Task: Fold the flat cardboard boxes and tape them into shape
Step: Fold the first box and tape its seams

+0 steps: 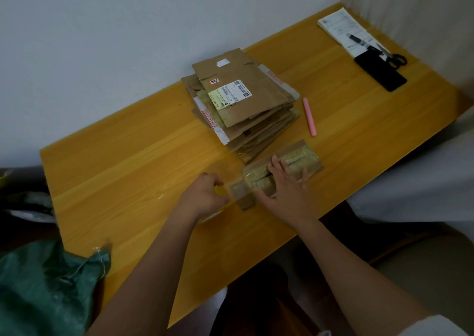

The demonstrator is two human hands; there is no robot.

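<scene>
Taping step was in hand, by the look of it. One small cardboard box sat folded up on the wooden table, just in front of the stack of flat boxes waiting near the wall. Right hand lay flat on top of the box, fingers straight and spread, pressing it down, not gripping. Left hand was curled, pinching what looked like a tape roll at the box's near-left end; a clear strip of tape ran from there over the box end. The roll was mostly hidden and blurred, so that's a judgement. Likely mid-seal on one seam. Next move probably needs the strip kept taut and pulled far enough over the edge, then smoothed down with the right hand and cut. Scissors lay far off at the right corner with a pen on a paper pad and a black flat object, so cutting means a reach or tearing by hand. Pink marker was beside the stack. Green sack at the near-left table edge. Most of the stack was not yet folded.
</scene>
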